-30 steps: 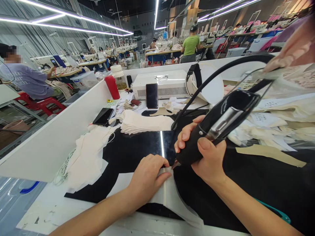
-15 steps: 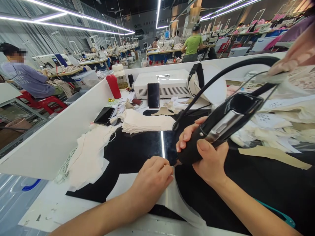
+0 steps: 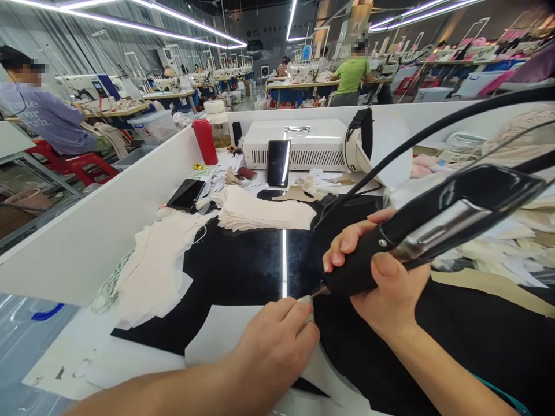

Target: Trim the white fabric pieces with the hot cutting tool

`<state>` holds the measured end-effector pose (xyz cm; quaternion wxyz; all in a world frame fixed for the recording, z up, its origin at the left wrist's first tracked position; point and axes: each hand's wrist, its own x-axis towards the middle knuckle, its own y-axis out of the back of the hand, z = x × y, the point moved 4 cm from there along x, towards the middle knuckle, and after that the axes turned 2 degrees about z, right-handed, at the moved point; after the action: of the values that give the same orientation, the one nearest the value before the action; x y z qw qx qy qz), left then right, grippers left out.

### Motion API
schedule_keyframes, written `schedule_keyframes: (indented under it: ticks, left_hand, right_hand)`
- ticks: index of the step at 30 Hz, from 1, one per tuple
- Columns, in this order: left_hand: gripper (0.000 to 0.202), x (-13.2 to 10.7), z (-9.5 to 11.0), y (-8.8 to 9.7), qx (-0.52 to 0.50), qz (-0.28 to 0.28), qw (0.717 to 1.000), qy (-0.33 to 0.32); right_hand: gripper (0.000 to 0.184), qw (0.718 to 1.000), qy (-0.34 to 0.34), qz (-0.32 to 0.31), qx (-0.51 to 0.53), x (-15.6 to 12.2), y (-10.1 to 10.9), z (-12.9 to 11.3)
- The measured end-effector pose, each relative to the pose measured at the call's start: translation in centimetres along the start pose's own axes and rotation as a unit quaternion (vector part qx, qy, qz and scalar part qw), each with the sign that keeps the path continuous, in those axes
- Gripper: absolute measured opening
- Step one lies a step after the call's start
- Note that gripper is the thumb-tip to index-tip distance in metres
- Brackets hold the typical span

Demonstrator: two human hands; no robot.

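Observation:
My right hand (image 3: 385, 289) is wrapped round the dark grip of a black corded hand tool (image 3: 442, 219) with a silver side plate. Its narrow metal tip points down and left, close to the fingers of my left hand (image 3: 284, 341). Those fingers are closed at the edge of a thin white sheet (image 3: 221, 323), which lies on a glossy black work surface (image 3: 243, 266). My left hand hides part of the sheet. The tool's thick black cable (image 3: 416, 136) arches over the right side.
Stacked pale fabric pieces (image 3: 264, 211) and more cut pieces (image 3: 151, 268) lie behind and to the left. A white vented box (image 3: 299, 141), a phone (image 3: 278, 163) and a red bottle (image 3: 204, 143) stand at the back. Cloth scraps (image 3: 511, 242) fill the right. Co-workers sit beyond the low partition.
The tool and my right hand have moved right, and the tool lies at a lower angle. My left hand has shifted slightly right and down. A hand near the cable at upper right has left view.

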<state>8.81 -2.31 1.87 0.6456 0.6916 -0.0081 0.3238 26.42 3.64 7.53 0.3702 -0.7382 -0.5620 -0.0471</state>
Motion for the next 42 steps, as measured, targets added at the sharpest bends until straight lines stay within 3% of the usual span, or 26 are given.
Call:
schedule_keyframes:
  ticks: [8,16,25,37,42]
  left_hand:
    - [0.027,-0.2,0.9,-0.8,0.073,0.059,0.996,0.001]
    - [0.030,-0.2,0.9,-1.0,0.074,0.048,0.996,-0.002]
    - [0.022,0.0,1.4,-0.7,0.089,0.096,0.991,0.019]
    - [0.012,-0.2,1.6,-1.3,0.096,0.070,0.993,0.013]
    - [0.015,0.0,1.7,-1.0,0.085,0.100,0.991,0.026]
  right_hand:
    - [0.045,1.000,-0.011,-0.005,0.010,-0.1,0.1,-0.1]
    - [0.044,1.000,-0.012,-0.003,0.017,0.0,0.0,-0.2]
    - [0.044,1.000,-0.006,0.014,-0.007,0.4,0.0,-1.2]
    - [0.046,0.999,-0.016,0.015,-0.024,-0.2,-0.2,-0.7]
    - [0.042,0.999,-0.011,0.019,-0.033,-0.2,-0.2,-0.9]
